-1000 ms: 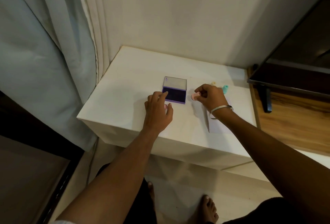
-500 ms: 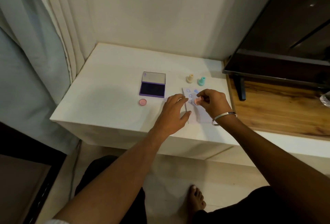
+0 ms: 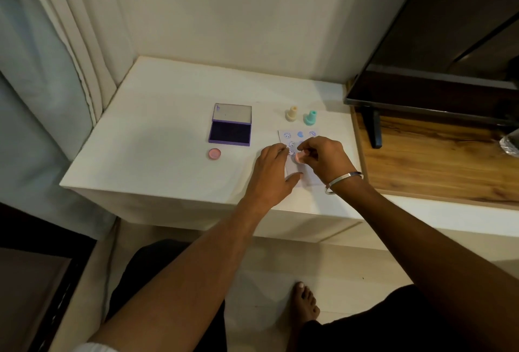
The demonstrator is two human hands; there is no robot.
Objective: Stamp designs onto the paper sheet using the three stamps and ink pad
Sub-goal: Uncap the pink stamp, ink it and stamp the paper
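A small paper sheet (image 3: 307,134) with several blue stamped designs lies on the white table (image 3: 157,138). My right hand (image 3: 323,158) pinches a pink stamp (image 3: 298,157) down over the sheet's middle. My left hand (image 3: 271,174) rests flat on the sheet's left edge, fingers straight. The open purple ink pad (image 3: 230,132) sits to the left of the sheet. A yellow stamp (image 3: 291,113) and a teal stamp (image 3: 310,117) stand upright just beyond the sheet. A pink round cap (image 3: 214,153) lies in front of the ink pad.
A dark TV screen (image 3: 438,51) on a stand sits over a wooden shelf (image 3: 438,160) to the right. Curtains (image 3: 56,57) hang at the left, the wall is behind the table. My bare foot (image 3: 304,304) is on the floor below.
My right hand carried the pink stamp from the ink pad over to the sheet and lowered it. My left hand moved from the pad to the sheet's left edge. The camera view shifted right.
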